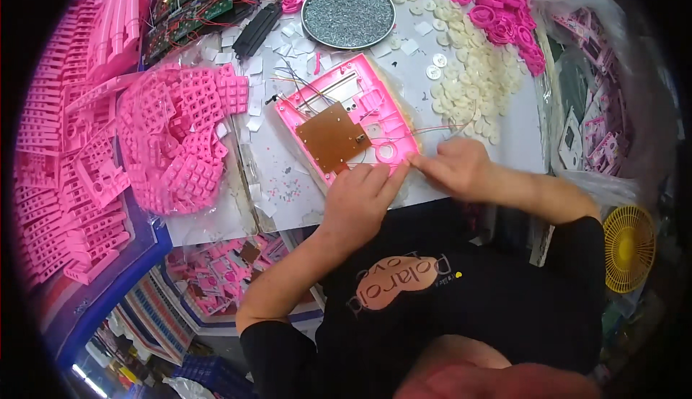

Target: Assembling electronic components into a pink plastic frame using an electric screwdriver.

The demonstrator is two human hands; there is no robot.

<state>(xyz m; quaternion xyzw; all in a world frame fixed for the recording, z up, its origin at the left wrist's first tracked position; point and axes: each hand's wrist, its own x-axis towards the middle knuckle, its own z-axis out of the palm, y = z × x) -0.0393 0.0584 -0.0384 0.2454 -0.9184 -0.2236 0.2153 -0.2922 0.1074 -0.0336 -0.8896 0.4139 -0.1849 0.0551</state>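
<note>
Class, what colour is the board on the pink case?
The board is brown, seen best in the head view.

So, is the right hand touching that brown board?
Apart. The head view shows the right hand over to the right of the brown board, with part of the pink case visible between them.

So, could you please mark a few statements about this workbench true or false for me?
1. The brown board lies over part of the pink casing. True.
2. Both hands are well away from the casing. False: the left hand and the right hand are at its near side.
3. Most white discs lie right of the round tray. True.
4. The tray is full of white discs. False: it holds small grey metal pieces.
</note>
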